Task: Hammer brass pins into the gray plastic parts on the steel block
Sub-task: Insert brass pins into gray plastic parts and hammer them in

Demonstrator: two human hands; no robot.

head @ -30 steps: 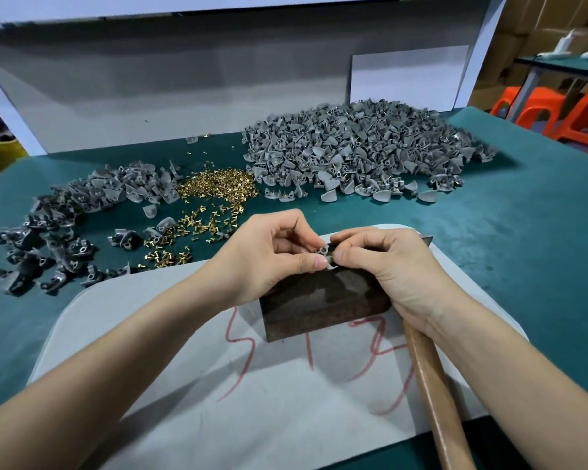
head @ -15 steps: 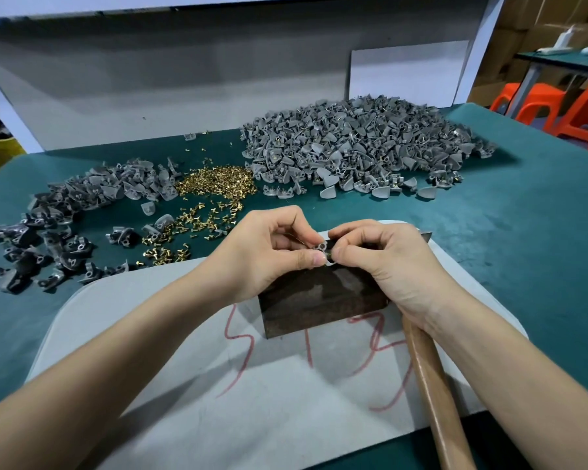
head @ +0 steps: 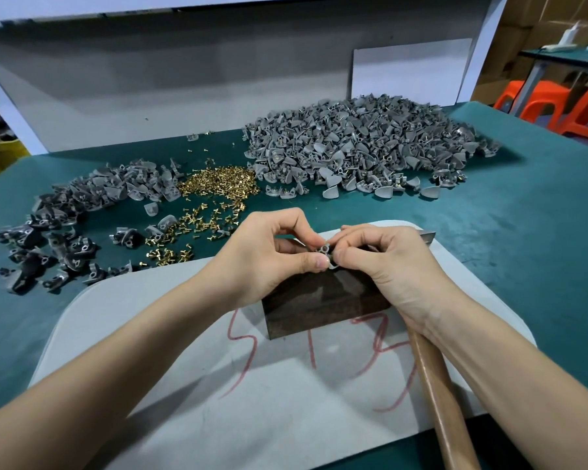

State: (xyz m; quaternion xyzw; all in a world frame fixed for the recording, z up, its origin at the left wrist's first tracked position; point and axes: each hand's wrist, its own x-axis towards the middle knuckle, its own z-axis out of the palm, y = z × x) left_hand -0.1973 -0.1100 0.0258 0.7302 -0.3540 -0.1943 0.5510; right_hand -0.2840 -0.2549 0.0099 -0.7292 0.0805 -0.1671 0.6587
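Gray plastic part [head: 324,250] is being held just above the far edge of the steel block [head: 323,303], between both hands; whether it is touching the block cannot be told; the left hand [head: 269,256] is pinching it from the left between thumb and curled forefinger, the thumbnail facing the camera; the right hand [head: 387,266] is pinching it from the right with thumb and fingertips, the other fingers curling in behind; the dark, mottled block is sitting on a pale gray board [head: 218,385] that is bearing red scrawled marks; the wooden hammer handle [head: 438,395] is running out from under the right wrist toward the near edge, and the metal hammer head [head: 427,236] is peeking out beyond the right knuckles, though whether the right hand is also gripping the handle is hidden; loose brass pins [head: 218,184] are lying scattered on the green table [head: 523,232] beyond the left hand; a large heap of gray parts [head: 360,147] is lying at the far right of the pins, and a smaller spread of gray and darker parts [head: 82,212] is lying to their left; orange stools [head: 550,103] are standing past the table's far right corner.
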